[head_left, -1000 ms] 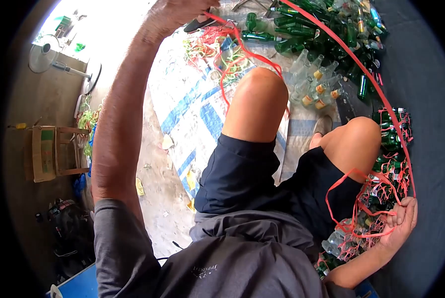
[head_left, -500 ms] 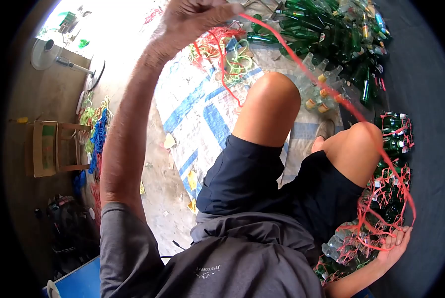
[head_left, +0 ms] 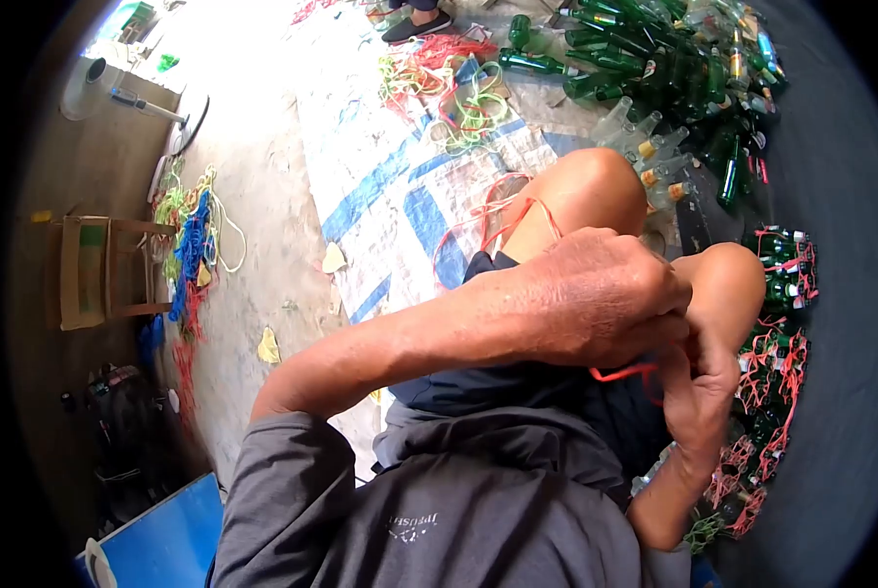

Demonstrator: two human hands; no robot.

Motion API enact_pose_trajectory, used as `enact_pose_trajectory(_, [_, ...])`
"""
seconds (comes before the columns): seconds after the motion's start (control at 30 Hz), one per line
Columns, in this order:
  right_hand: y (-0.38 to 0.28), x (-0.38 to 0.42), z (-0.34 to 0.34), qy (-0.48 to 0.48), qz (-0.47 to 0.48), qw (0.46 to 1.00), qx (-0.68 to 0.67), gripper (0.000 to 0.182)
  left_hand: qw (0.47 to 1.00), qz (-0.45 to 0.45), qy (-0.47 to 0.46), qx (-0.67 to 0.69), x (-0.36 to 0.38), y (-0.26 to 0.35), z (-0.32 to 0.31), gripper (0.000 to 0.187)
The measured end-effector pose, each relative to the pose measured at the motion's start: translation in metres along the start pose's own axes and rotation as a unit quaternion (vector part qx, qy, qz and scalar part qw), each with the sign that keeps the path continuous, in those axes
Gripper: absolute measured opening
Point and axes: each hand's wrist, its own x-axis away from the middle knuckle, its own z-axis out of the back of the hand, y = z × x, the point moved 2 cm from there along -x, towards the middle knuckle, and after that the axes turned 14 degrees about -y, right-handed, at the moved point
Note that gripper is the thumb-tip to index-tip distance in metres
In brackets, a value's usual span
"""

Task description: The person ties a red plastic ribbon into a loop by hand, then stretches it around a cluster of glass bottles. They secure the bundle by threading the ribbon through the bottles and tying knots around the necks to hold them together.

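In front of my lap, my left hand (head_left: 620, 299) is closed on a red cord (head_left: 620, 373), its fingertips mostly hidden behind the knuckles. Right against it, my right hand (head_left: 702, 392) pinches the same cord, and a short red stretch shows between the hands. Loops of red cord also lie over my bent knee (head_left: 596, 186). To the right of my legs stand green bottles (head_left: 780, 265) wrapped in red cord netting (head_left: 787, 392).
Beyond my knees lies a pile of green bottles (head_left: 654, 59), with clear bottles (head_left: 645, 147) nearer. Tangled green and red cords (head_left: 473, 98) rest on a blue-and-white sheet (head_left: 429, 220). Another person's shoe (head_left: 417, 26) shows at the top. A fan (head_left: 96, 88) and backpack (head_left: 125, 421) are left.
My left hand has come down from the top and my right hand has moved up and inward, so they now meet. The long stretched cord is drawn in. A person's shoe has appeared at the top.
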Motion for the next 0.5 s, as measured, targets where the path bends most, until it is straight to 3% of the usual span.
enact_pose_trajectory(0.17, [0.024,0.014,0.017,-0.039,-0.07,0.997,0.021,0.022,0.996,-0.004,-0.017,0.083,0.017,-0.017,0.004,0.015])
enact_pose_trajectory(0.2, [0.027,0.017,0.023,-0.017,-0.053,0.997,0.046,0.024,0.994,0.004,-0.018,0.109,0.021,-0.02,0.008,0.016])
enact_pose_trajectory(0.27, [0.031,0.029,0.04,0.028,-0.054,0.992,-0.11,0.027,0.988,-0.029,0.005,0.149,0.028,-0.033,0.02,0.017])
enact_pose_trajectory(0.37, [0.04,0.056,0.075,0.154,-0.023,0.962,-0.225,0.028,0.991,0.019,0.04,0.128,0.042,-0.068,0.038,0.02])
enact_pose_trajectory(0.5, [0.062,0.118,0.143,0.256,-0.051,0.925,-0.277,0.028,0.985,0.089,0.086,0.122,0.069,-0.108,0.062,0.028])
